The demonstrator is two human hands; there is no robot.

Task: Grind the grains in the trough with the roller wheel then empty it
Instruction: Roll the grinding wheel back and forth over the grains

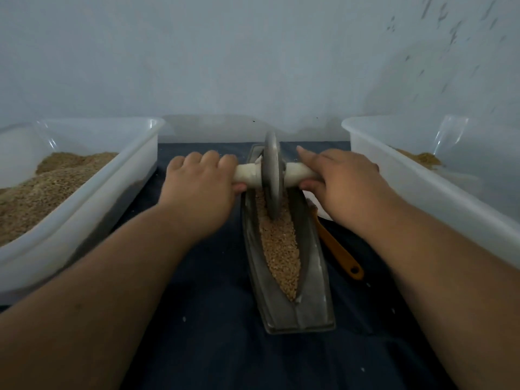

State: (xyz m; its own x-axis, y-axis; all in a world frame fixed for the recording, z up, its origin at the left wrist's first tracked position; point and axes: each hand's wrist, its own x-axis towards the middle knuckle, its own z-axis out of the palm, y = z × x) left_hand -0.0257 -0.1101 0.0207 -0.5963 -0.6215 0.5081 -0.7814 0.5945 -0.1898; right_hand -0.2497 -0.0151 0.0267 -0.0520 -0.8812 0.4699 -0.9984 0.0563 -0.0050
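a person's two hands work a roller wheel [272, 175] standing upright in a narrow metal trough [281, 313], its rim sunk into the grains [280, 246] at the far half – the left hand [201, 178] clenches the pale axle [247, 175] just left of the disc, fingers curled over the top and thumb tucked beneath, while the right hand [340, 178] grasps the other end, one finger lying straighter along it toward the wheel; the trough lies lengthwise on a dark cloth [211, 347] between two clear plastic tubs – the left tub [92, 198] heaped with brown meal, the right tub [422, 187] holding a small pile at its far side; an orange-handled tool [340, 254] rests just beside the trough's right edge
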